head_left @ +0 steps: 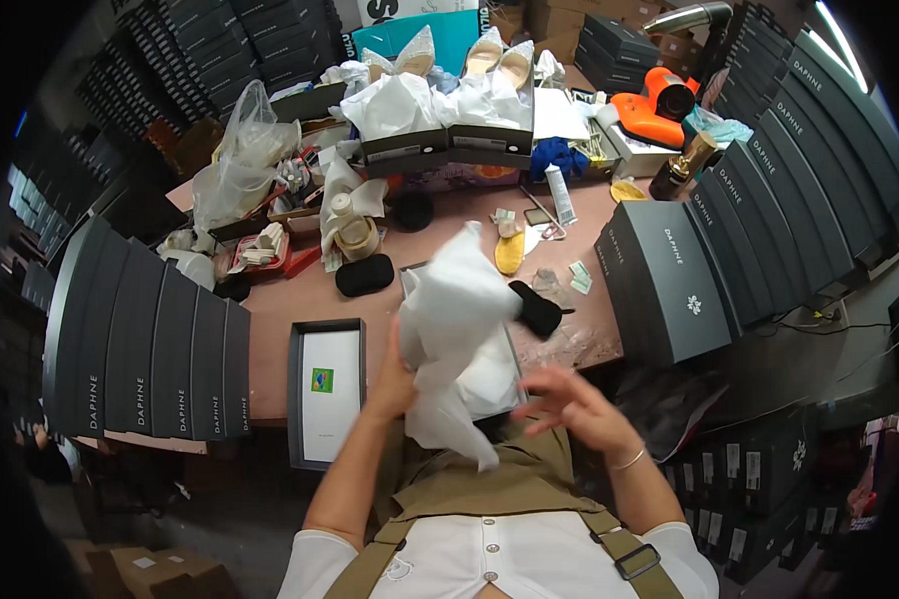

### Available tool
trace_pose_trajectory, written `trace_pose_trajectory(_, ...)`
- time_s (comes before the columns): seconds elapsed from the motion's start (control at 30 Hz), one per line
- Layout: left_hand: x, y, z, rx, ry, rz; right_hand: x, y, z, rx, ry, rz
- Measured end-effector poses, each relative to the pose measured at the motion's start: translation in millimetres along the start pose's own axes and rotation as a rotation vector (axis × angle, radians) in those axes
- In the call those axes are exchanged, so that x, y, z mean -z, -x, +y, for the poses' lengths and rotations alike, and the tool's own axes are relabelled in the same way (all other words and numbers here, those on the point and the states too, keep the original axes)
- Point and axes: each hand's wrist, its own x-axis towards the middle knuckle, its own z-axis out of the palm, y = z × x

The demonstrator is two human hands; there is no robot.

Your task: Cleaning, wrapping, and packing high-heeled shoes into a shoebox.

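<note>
A sheet of white tissue paper, blurred at its upper part, rises over a shoebox at the table's front edge. My left hand grips the paper at its left edge, its fingertips hidden behind the folds. More white paper bulges inside the box, and what it covers cannot be seen. Just right of the box, my right hand is open with the fingers apart, holding nothing. Left of my left arm lies a grey box lid, inside up, with a small green sticker.
Stacked dark shoeboxes stand left and right. At the back, open boxes hold tissue and glittery shoes. A black pouch, a black oval case, a white tube and an orange tool lie around.
</note>
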Motion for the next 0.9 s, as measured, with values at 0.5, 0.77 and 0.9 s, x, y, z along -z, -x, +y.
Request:
trace_pose_trajectory(0.5, -68.9, -27.2, -93.7, 0.505, 0.607, -0.021, 9.5, -113.6, 72.6, 0.054, 1.67, 0.478)
trace_pose_trajectory(0.77, 50.4, 88.8, -85.5, 0.233, -0.858, 0.323, 12.1, -144.7, 90.7, 0.22, 1.801, 0.39)
trace_pose_trajectory(0.9, 61.7, 98.3, -92.9, 0.273, -0.676, 0.23, 29.5, -152.8, 104.5, 0.094, 1.882, 0.253)
